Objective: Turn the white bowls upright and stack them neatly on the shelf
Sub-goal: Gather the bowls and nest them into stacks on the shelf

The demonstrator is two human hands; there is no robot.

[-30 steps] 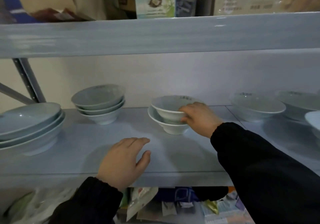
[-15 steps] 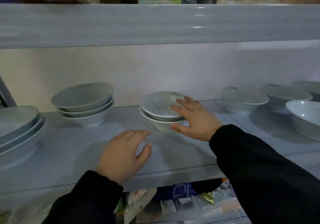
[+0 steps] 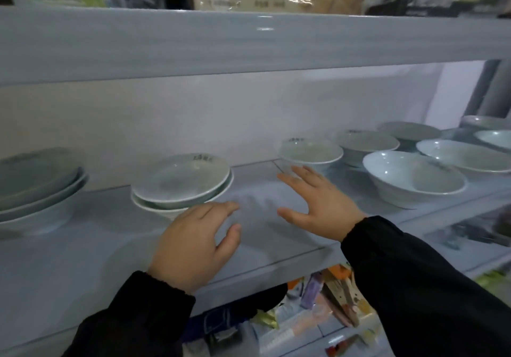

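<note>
— How far along is it looking?
— Partway, I'd judge. A two-bowl stack [image 3: 181, 182] is sitting upright mid-shelf [image 3: 83, 260], and another stack [image 3: 36, 188] is standing at far left.
— The hands?
— The left hand [image 3: 193, 243] and right hand [image 3: 318, 207] are hovering spread, gripping nothing. Single bowls [image 3: 414, 179] are waiting on the right, upright but unstacked.
</note>
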